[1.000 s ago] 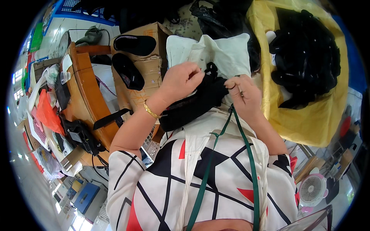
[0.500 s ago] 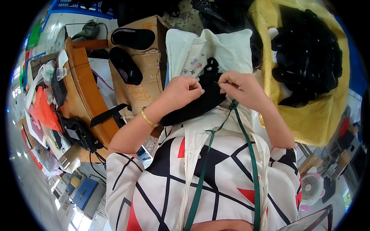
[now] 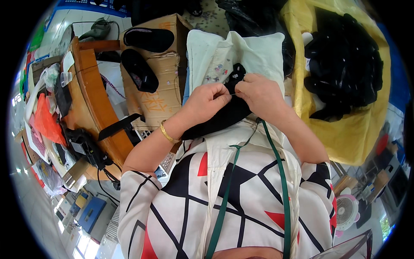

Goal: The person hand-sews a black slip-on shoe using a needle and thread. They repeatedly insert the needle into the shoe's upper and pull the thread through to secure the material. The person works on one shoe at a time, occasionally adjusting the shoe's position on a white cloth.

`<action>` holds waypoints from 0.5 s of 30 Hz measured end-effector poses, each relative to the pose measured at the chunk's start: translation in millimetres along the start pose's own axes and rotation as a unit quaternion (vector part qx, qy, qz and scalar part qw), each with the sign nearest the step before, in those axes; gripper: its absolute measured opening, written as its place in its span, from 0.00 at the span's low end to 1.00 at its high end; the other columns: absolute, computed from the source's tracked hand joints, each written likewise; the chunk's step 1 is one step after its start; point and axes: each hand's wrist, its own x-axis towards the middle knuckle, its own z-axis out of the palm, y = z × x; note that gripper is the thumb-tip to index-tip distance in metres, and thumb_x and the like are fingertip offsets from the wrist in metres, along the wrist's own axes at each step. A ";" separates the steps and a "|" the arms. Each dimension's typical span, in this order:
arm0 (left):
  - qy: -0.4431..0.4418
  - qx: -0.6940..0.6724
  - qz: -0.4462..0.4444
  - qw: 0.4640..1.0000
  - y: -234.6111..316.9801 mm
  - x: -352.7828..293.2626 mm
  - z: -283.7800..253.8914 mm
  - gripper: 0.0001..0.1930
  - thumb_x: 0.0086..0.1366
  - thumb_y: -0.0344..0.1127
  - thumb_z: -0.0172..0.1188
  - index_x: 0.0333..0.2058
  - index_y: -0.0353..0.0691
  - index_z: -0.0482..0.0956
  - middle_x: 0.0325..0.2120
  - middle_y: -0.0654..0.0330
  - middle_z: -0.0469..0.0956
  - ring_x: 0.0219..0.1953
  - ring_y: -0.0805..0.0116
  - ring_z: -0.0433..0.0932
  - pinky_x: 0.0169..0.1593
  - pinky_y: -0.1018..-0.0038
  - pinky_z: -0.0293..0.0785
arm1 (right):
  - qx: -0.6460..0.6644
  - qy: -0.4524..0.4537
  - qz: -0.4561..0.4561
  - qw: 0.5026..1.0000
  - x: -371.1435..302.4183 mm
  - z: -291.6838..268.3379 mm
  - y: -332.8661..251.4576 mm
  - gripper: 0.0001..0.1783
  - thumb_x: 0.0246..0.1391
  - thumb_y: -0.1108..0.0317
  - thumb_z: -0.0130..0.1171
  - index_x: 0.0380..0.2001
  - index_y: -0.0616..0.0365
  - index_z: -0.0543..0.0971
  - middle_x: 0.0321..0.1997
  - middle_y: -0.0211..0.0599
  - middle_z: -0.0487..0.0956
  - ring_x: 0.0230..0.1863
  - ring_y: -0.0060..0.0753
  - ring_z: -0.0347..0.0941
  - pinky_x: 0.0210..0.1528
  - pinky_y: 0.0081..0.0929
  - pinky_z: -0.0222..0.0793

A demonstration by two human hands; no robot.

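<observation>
Against pale crumpled cloth [image 3: 261,51], your pinched left hand [image 3: 210,102] and pinched right hand [image 3: 260,93] share a thin light strand [image 3: 233,94] (ends hidden) that over-tugging could snap.

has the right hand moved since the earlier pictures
Yes: judged against the yellow bag, the right hand has moved leftward, away from the bag and closer to the left hand.
</observation>
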 end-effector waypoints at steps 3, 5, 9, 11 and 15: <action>0.008 -0.024 0.019 0.999 -16.9 5.9 -1.9 0.06 0.67 0.32 0.58 0.34 0.36 0.78 0.25 0.71 0.74 0.29 0.81 0.68 0.34 0.79 0.68 | 0.018 -0.011 -0.018 1.000 1.9 2.2 3.3 0.02 0.51 0.69 0.60 0.26 0.50 0.78 0.29 0.32 0.73 0.35 0.40 0.74 0.34 0.37 0.70; 0.001 -0.047 0.009 0.999 -28.8 7.2 -1.1 0.05 0.66 0.32 0.59 0.34 0.37 0.79 0.25 0.72 0.74 0.28 0.81 0.68 0.33 0.81 0.67 | 0.070 -0.039 0.000 0.997 1.6 3.6 5.5 0.02 0.52 0.68 0.60 0.27 0.51 0.78 0.31 0.32 0.74 0.35 0.41 0.75 0.34 0.37 0.70; -0.055 -0.159 -0.119 0.978 -20.4 6.6 -1.4 0.04 0.66 0.33 0.61 0.35 0.39 0.81 0.25 0.73 0.75 0.27 0.84 0.69 0.31 0.83 0.65 | 0.174 -0.048 0.040 0.983 -3.6 14.8 4.7 0.01 0.55 0.68 0.60 0.31 0.51 0.78 0.33 0.34 0.75 0.36 0.44 0.75 0.34 0.37 0.70; -0.057 -0.193 -0.154 0.967 -28.7 7.4 0.9 0.05 0.65 0.33 0.62 0.36 0.40 0.81 0.25 0.73 0.76 0.27 0.85 0.69 0.30 0.85 0.63 | 0.188 -0.043 0.014 0.981 -2.4 18.1 2.2 0.02 0.56 0.68 0.60 0.32 0.51 0.78 0.32 0.34 0.75 0.34 0.44 0.75 0.34 0.36 0.70; -0.072 -0.213 -0.171 0.959 -32.9 8.2 -0.5 0.05 0.65 0.34 0.63 0.36 0.40 0.82 0.27 0.71 0.78 0.27 0.84 0.71 0.30 0.85 0.63 | 0.304 -0.017 -0.053 0.951 2.7 23.7 13.8 0.02 0.58 0.68 0.58 0.33 0.53 0.77 0.29 0.34 0.76 0.30 0.36 0.74 0.33 0.33 0.69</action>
